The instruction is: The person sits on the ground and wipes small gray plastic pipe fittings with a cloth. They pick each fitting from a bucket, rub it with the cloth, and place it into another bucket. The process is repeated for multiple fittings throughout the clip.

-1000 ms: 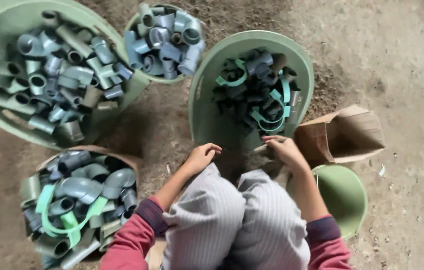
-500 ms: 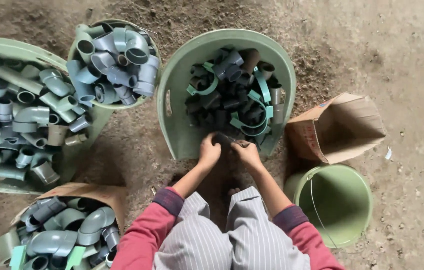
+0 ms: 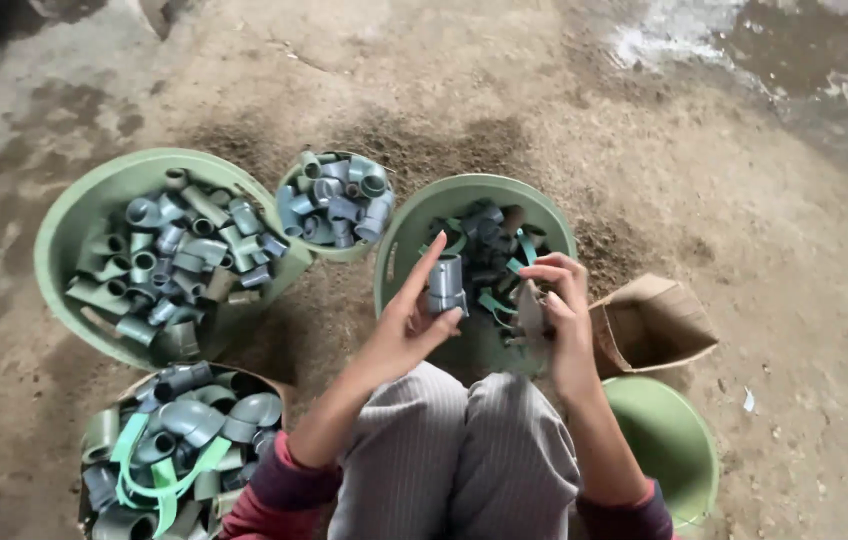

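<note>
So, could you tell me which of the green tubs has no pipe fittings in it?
The green bucket at lower right, beside the cardboard box, under the right hand. Every other tub holds grey fittings.

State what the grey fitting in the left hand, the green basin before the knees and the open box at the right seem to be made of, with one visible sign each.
Grey fitting in the left hand: probably moulded plastic; uniform matt grey, smooth socket shape.
Green basin: likely plastic; even pale green, thin rounded rim.
Open box: cardboard by its look; dull brown, bent flaps.

Matt grey plastic fitting (image 3: 445,284), smooth green plastic basin (image 3: 414,225), rough dirt floor (image 3: 704,170)
</note>
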